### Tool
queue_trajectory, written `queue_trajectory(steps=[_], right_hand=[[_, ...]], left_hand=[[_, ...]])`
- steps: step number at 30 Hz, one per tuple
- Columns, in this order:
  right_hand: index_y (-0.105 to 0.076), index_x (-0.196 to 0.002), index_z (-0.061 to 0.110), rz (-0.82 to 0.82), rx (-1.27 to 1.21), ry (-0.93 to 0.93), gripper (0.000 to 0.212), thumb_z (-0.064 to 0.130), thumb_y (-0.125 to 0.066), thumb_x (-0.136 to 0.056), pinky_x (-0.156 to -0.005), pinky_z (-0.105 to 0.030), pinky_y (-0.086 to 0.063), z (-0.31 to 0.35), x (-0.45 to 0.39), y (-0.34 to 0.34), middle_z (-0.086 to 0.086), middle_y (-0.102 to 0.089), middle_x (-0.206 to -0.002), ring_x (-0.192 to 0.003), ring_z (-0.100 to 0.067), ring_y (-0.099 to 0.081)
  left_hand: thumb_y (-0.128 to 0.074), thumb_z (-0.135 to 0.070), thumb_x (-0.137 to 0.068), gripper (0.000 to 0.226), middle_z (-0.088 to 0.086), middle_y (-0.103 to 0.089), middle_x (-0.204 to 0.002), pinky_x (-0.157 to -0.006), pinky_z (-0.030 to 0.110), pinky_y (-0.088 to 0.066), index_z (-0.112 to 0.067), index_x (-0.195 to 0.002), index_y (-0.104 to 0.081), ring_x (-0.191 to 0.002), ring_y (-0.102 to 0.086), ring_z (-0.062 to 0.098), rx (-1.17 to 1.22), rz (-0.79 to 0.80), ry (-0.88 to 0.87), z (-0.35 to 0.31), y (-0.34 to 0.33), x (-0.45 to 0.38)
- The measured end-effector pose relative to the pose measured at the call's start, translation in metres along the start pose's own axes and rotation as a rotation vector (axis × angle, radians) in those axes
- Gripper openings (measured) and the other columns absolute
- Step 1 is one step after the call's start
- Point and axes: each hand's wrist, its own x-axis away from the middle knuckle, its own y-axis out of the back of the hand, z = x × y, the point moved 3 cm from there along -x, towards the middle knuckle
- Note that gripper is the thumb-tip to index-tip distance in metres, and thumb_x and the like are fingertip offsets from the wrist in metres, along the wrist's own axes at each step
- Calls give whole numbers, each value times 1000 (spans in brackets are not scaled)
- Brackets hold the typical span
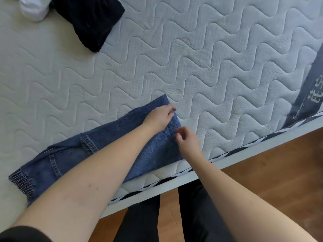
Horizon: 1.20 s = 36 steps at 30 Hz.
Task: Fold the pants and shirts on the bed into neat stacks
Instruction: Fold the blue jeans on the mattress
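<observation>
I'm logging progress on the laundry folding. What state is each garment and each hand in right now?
blue jeans: partly folded, lying along the mattress edge.
black garment: folded, at the far end of the mattress.
white garment: bunched beside the black one.
left hand: gripping the jeans' far edge.
right hand: fingers curled at the jeans' fold; grip unclear.

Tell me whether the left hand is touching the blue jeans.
Touching. The head view shows the left hand lying on the blue jeans near their right end, with its fingertips curled over the denim's edge and no gap visible.
</observation>
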Motion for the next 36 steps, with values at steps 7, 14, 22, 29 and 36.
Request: queue_trajectory(steps=[7, 14, 22, 29, 36], right_hand=[[-59, -100, 14, 127, -416, -437, 26, -4, -41, -93, -64, -18, -46, -17, -15, -6, -1, -68, -82, -70, -11, -59], [-49, -93, 18, 51, -341, -480, 17, 5, -39, -98, -57, -21, -43, -50, 4, 12, -1, -69, -78, -66, -11, -60], [-58, -115, 26, 178, 26, -240, 18, 28, -54, -97, -67, -17, -39, -43, 39, -8, 17, -59, -97, -86, 4, -52], [-59, -114, 33, 301, -21, -219, 17, 35, -55, -98, -83, -28, -47, -32, 69, -45, 8, -66, -111, -99, -8, -64], [-58, -121, 29, 321, 29, -260, 22, 32, -54, -99, -89, -30, -46, -28, 73, -73, 6, -62, -115, -106, -10, -59]], left_hand=[[-44, 0, -100, 30, 8, -67, -107, -79, 15, -50, -5, -127, -55, -83, -64, 12, 605, -42, 296, 37, -5, 21], [-59, -14, -94, 20, -8, -68, -95, -76, 17, -47, -27, -109, -58, -87, -64, 7, 476, -258, 452, 102, 18, 97], [-78, -31, -81, 58, 12, -51, -124, -92, 42, -49, -10, -126, -49, -107, -57, 29, 421, -711, 1012, 166, 14, 228], [-71, -50, -84, 77, 11, -52, -140, -104, 46, -45, -8, -142, -45, -124, -52, 32, 682, -399, 1109, 189, 1, 247], [-47, -36, -101, 38, 11, -56, -120, -77, 34, -43, -5, -123, -46, -100, -55, 27, 550, -369, 878, 189, 12, 251]])
